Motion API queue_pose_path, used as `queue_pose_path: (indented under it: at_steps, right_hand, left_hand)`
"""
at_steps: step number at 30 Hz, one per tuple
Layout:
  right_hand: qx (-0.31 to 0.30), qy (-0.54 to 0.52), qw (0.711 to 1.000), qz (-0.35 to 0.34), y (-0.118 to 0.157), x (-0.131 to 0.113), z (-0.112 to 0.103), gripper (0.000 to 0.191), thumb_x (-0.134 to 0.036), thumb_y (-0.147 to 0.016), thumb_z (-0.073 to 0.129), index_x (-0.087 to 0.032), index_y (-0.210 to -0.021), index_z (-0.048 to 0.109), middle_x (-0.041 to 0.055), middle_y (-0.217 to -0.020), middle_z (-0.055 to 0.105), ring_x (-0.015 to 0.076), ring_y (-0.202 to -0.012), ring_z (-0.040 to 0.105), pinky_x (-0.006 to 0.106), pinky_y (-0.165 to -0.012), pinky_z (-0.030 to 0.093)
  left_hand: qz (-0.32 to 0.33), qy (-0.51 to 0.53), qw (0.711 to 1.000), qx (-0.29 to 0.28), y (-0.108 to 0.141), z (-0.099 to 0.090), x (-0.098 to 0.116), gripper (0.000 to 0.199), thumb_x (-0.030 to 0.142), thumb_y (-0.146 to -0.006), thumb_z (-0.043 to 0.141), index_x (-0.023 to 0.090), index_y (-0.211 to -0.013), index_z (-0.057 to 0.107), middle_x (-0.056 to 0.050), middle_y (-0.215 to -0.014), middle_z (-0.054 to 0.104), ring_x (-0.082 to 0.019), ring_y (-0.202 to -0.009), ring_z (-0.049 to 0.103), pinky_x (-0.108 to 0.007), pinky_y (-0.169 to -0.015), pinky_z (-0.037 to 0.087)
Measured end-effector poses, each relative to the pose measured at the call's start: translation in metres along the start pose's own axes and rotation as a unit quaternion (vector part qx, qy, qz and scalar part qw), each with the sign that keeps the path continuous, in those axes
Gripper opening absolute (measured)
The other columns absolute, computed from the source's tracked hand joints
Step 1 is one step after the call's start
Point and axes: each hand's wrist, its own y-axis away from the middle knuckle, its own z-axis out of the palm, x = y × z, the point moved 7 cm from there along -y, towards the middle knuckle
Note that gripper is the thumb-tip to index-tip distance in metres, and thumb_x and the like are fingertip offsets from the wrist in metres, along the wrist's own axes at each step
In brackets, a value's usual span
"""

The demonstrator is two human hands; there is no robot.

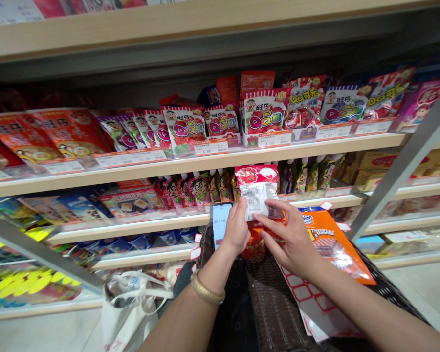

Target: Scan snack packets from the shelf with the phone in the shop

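Note:
A small red and white gummy candy bag (256,188) is upright in front of the shelf, its barcode side facing me. My left hand (238,227) has closed on the bag's lower left side, thumb on the front. Spread fingers of my right hand (288,237) touch the bag's lower right front, pointing at the printed area. Partly behind my left hand is a phone (222,222) with a lit timer screen; what supports it is hidden. Below my hands, a dark woven basket (275,303) holds an orange wafer package (337,244) and red-lidded jars (254,244).
A shelf (242,156) ahead carries rows of gummy candy bags (188,127) and orange pouches (66,132). Jelly drink pouches (198,190) stand one level down. Grey slanted posts (399,161) flank the shelves. A white tote bag (132,308) is at lower left.

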Motion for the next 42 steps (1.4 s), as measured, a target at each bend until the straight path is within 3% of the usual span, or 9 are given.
queue_pose_path:
  at_steps: [18, 28, 38, 42]
  right_hand:
    - [-0.007, 0.028, 1.000, -0.011, 0.0009, -0.0017, 0.0019, 0.039, -0.018, -0.090, 0.058, -0.029, -0.127, 0.060, 0.0124, -0.136, 0.045, 0.0309, -0.120, 0.049, 0.053, -0.095, 0.044]
    - [-0.001, 0.019, 1.000, -0.021, 0.0004, -0.0012, 0.0009, 0.039, -0.015, -0.090, 0.058, -0.026, -0.127, 0.059, 0.0134, -0.135, 0.045, 0.0301, -0.119, 0.049, 0.052, -0.094, 0.045]
    - [0.020, 0.004, 0.999, -0.029, 0.0003, -0.0008, -0.0020, 0.039, -0.011, -0.090, 0.057, -0.025, -0.126, 0.059, 0.0140, -0.133, 0.051, 0.0284, -0.118, 0.052, 0.052, -0.093, 0.049]
    - [0.033, -0.022, 0.999, -0.025, -0.0011, 0.0023, -0.0050, 0.030, -0.010, -0.090, 0.056, -0.023, -0.117, 0.063, 0.0137, -0.130, 0.056, 0.0264, -0.117, 0.056, 0.048, -0.094, 0.051]
  left_hand:
    - [0.002, 0.001, 1.000, 0.012, 0.0019, 0.0002, 0.0020, 0.061, 0.066, -0.064, 0.076, 0.012, -0.092, 0.073, -0.012, -0.097, 0.078, -0.030, -0.096, 0.072, -0.043, -0.090, 0.054]
    - [0.009, 0.012, 1.000, 0.011, 0.0005, 0.0010, 0.0024, 0.059, 0.062, -0.062, 0.079, 0.012, -0.092, 0.073, -0.013, -0.097, 0.078, -0.033, -0.102, 0.070, -0.045, -0.093, 0.052]
    - [0.016, 0.015, 1.000, 0.014, -0.0002, -0.0012, 0.0010, 0.057, 0.061, -0.065, 0.078, 0.012, -0.095, 0.074, -0.013, -0.100, 0.078, -0.031, -0.102, 0.071, -0.042, -0.092, 0.053]
    - [0.009, 0.022, 1.000, -0.001, -0.0001, 0.0018, 0.0014, 0.057, 0.062, -0.067, 0.075, 0.012, -0.095, 0.073, -0.014, -0.101, 0.078, -0.031, -0.104, 0.071, -0.043, -0.094, 0.053]
